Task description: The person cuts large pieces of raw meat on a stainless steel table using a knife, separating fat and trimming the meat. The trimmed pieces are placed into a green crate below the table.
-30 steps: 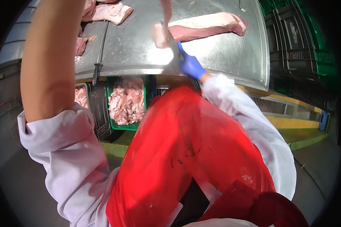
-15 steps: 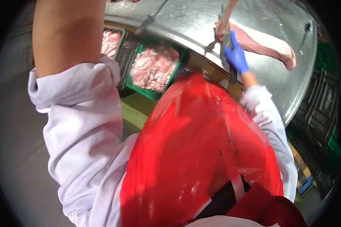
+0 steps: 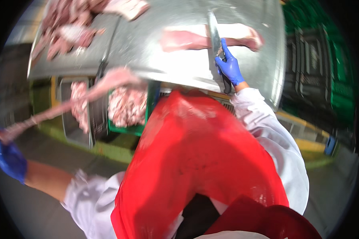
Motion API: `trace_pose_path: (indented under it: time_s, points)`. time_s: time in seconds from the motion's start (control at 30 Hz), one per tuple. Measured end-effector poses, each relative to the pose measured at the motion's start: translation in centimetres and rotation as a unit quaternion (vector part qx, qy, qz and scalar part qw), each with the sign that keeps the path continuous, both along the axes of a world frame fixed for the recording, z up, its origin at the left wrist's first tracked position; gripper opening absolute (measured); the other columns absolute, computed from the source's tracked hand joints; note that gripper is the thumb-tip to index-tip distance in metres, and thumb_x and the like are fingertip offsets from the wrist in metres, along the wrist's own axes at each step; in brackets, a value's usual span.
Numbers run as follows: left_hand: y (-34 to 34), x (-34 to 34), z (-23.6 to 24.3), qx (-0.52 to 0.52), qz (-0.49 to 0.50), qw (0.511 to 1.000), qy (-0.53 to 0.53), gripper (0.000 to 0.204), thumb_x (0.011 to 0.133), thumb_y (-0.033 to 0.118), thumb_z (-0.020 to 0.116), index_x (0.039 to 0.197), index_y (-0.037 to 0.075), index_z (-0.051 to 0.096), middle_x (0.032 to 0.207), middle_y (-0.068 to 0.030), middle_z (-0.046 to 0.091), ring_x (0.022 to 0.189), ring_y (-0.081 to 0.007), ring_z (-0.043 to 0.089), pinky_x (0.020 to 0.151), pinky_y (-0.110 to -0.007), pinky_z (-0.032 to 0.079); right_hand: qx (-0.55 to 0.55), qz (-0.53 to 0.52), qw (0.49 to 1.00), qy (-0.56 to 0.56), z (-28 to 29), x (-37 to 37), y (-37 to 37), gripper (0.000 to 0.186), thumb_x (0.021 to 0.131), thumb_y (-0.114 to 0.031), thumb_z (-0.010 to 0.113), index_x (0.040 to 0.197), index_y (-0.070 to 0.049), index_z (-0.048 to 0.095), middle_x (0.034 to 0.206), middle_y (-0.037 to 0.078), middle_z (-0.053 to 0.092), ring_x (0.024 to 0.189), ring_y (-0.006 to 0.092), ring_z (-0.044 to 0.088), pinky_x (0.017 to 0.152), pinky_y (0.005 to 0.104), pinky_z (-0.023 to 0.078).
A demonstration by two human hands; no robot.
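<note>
At the far left, my left hand (image 3: 8, 157) in a blue glove is closed on one end of a long strip of meat (image 3: 105, 85). The strip stretches, blurred, up and to the right across the crates. My right hand (image 3: 229, 68), also gloved in blue, grips the dark handle of a knife (image 3: 214, 34). Its blade points away from me and lies over a long piece of pink meat with a pale fat layer (image 3: 187, 41) on the metal table.
Several meat pieces (image 3: 73, 34) lie at the left of the metal table (image 3: 139, 44). Below its near edge stand a grey crate (image 3: 92, 133) and a green crate (image 3: 125, 129), both holding meat scraps. Dark and green crates (image 3: 307, 59) are stacked at the right.
My left hand has swung from beyond the upper edge down to the far left, pulling the strip off the table. The view has turned; the knife is still in my right hand.
</note>
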State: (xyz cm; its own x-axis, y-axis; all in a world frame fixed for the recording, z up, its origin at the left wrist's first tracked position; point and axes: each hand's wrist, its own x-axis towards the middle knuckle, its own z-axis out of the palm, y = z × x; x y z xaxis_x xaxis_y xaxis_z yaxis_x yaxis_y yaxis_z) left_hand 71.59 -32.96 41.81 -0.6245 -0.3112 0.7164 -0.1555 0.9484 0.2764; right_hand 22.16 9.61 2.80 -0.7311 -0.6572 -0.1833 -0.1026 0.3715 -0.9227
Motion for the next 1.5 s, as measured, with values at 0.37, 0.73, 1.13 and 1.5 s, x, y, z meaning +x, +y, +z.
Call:
trace_pose_path:
  time_s: [0.37,0.73,1.13,1.5]
  points:
    - [3.3,-12.7,-30.8,0.23,0.096,0.857,-0.451,0.026,0.093,0.013,0.062,0.114,-0.001,0.056,0.099,-0.0163,0.064,0.093,-0.0234,0.062,0.087,-0.035,0.049,0.202,-0.292,0.902,0.247,-5.2,-19.4,10.7,0.085,0.084,-0.024,0.063,0.158,-0.019,0.02,0.097,0.032,0.068,0.09,0.045,0.069,0.08,0.0474,0.055]
    - [14.5,-43.2,-37.7,0.173,-0.214,0.907,-0.319,0.046,0.088,0.023,0.068,0.125,-0.002,0.055,0.115,-0.0213,0.062,0.106,-0.035,0.062,0.093,-0.042,0.049,0.173,-0.263,0.922,0.225,-7.1,-15.9,13.3,0.08,0.086,-0.023,0.059,0.157,-0.024,0.024,0.081,0.028,0.068,0.075,0.0456,0.068,0.072,0.0493,0.054]
    - [23.3,-55.8,-45.2,0.058,-0.177,0.945,-0.268,0.028,0.093,0.025,0.057,0.118,0.014,0.062,0.123,-0.0135,0.058,0.113,-0.0352,0.055,0.094,-0.05,0.042,0.05,-0.311,0.949,0.007,-4.7,-14.7,10.3,0.078,0.089,-0.018,0.058,0.158,-0.028,0.024,0.073,0.013,0.068,0.058,0.0199,0.067,0.059,0.0344,0.056]
    - [22.7,-56.2,-44.4,0.082,-0.204,0.937,-0.271,0.025,0.091,0.019,0.057,0.114,0.011,0.064,0.117,-0.0133,0.062,0.109,-0.0345,0.056,0.093,-0.046,0.042,-0.076,-0.252,0.96,-0.1,-4.9,-19.5,7.0,0.084,0.09,-0.012,0.061,0.16,-0.02,0.016,0.076,0.009,0.068,0.056,0.0162,0.062,0.057,0.0328,0.055]
